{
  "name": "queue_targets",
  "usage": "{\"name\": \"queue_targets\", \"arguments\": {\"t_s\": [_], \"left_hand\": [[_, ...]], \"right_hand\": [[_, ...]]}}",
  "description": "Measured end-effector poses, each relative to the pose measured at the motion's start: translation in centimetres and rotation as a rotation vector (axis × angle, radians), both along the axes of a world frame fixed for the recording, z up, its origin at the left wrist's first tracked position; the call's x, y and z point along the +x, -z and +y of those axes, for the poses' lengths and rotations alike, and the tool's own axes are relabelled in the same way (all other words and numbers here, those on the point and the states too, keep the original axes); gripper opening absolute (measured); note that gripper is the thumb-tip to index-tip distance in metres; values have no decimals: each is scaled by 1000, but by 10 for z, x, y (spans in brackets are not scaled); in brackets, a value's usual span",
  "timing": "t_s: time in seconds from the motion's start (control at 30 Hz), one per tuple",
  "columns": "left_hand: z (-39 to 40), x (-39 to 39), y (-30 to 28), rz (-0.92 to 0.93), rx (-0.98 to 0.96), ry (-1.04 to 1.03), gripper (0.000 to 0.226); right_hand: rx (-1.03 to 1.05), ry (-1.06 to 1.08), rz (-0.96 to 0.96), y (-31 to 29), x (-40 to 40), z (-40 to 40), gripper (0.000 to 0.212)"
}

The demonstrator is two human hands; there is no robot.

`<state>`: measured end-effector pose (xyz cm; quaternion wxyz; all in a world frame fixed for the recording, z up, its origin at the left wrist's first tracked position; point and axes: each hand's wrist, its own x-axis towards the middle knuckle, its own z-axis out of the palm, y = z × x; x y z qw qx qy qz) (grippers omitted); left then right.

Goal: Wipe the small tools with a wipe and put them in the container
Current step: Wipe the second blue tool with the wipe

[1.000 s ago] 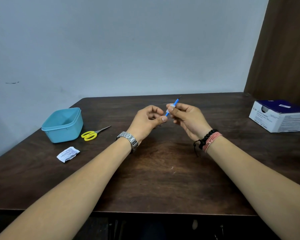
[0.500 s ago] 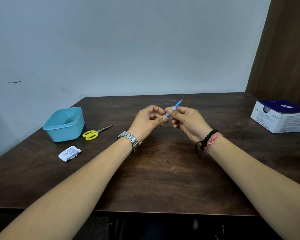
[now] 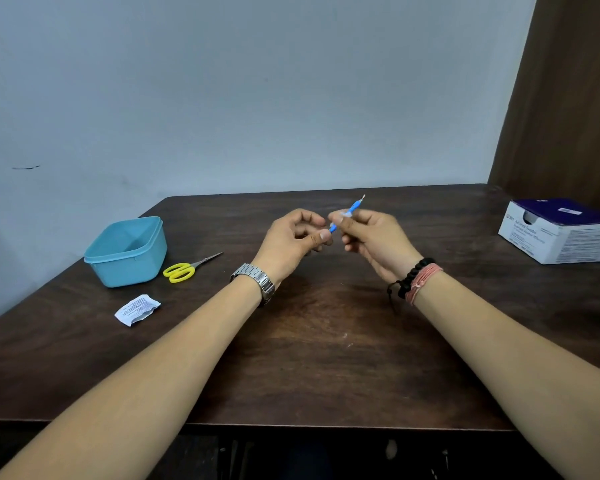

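Above the middle of the dark wooden table (image 3: 309, 368), a small blue-handled tool (image 3: 352, 208) is held tilted, its thin metal tip pointing up and away. It is pinched at its lower end by the curled thumb and fingers of the left hand (image 3: 293, 242), while a small white wipe (image 3: 343, 214) is pressed round the handle by the curled fingers of the right hand (image 3: 374, 239). At the left of the table an open light-blue container (image 3: 127, 251) is seen; only its bare blue inside is shown. Just beside it, to its right, yellow-handled scissors (image 3: 187, 268) are laid flat, and a torn white sachet (image 3: 137, 309) is found nearer the front edge. At the far right a white and dark-blue swab box (image 3: 565, 233) is set, its contents hidden.
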<state>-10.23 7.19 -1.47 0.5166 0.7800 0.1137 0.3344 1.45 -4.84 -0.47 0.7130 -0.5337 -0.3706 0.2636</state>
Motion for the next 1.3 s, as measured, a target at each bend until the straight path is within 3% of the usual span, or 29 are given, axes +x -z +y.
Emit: {"name": "queue_targets", "arguments": {"t_s": [0.1,0.3,0.5,0.7,0.93,1.3], "left_hand": [[0,2,0,11,-9,11,10],[0,0,0,1,17,10,11],[0,0,-2,21,10,-10,11],[1,0,0,28,43,-26,12],[2,-1,-3,34,33,-78,15],[0,-1,-4,33,42,-92,13]], "right_hand": [[85,50,71,-4,8,-3,7],[-50,-85,-42,4,-4,1,8],[116,53,73,-6,8,-5,8],[-37,-27,-35,2,-4,0,8],[125,118,102,-10,11,-9,7],[98,77,51,-7,7,-7,8]]}}
